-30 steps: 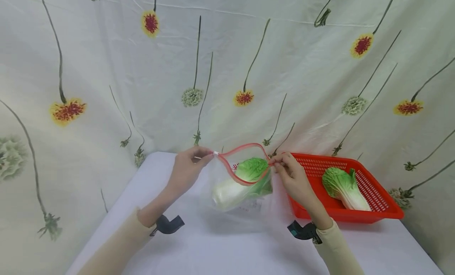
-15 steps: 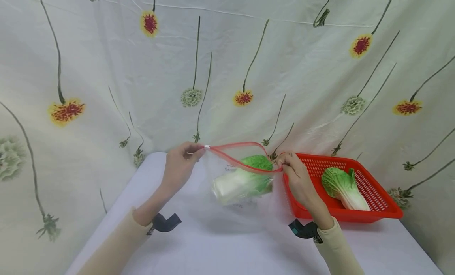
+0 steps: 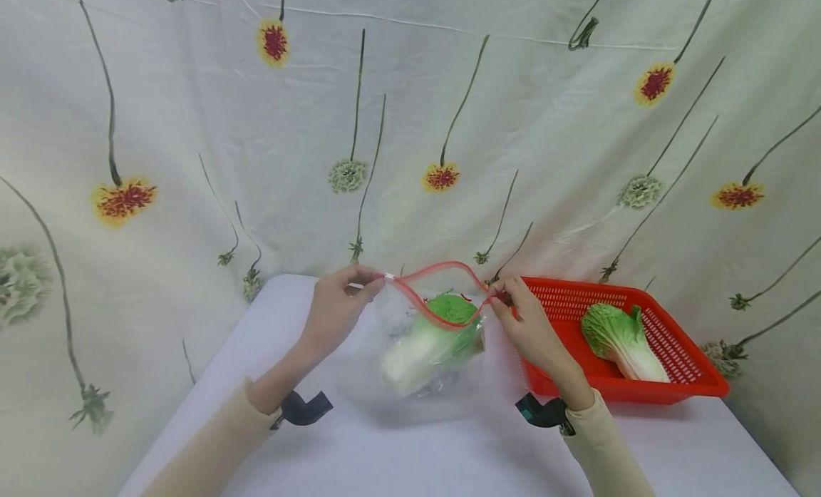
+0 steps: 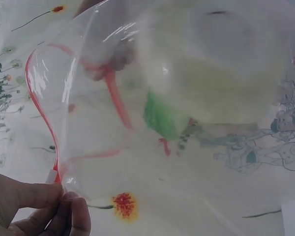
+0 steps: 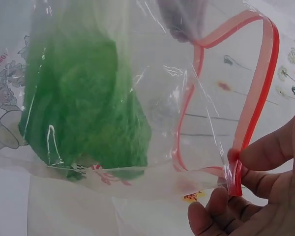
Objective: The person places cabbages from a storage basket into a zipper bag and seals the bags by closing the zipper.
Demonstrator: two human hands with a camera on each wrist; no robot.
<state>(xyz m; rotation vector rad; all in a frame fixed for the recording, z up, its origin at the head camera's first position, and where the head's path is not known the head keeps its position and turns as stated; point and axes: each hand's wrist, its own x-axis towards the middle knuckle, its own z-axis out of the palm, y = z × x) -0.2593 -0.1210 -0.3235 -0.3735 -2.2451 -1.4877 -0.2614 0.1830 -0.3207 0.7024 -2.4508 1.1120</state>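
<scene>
A clear zip bag with a red zip edge hangs between both hands, its mouth spread in a loop. Inside lies a napa cabbage, white base to the left, green leaves toward the mouth. My left hand pinches the bag's left top corner, right by a white slider. At the opposite corner, my right hand grips the end of the red zip strip between thumb and fingers. The right wrist view shows the green leaves through the plastic, which carries printed cartoon figures.
To the right stands a red perforated basket with a second napa cabbage in it. A white-covered table lies below the bag. Behind it hangs a flower-printed cloth.
The hands moved apart, pulling the bag's mouth narrow, then came back closer, and the loop is wide again. The bagged cabbage tilts a little more, base lower.
</scene>
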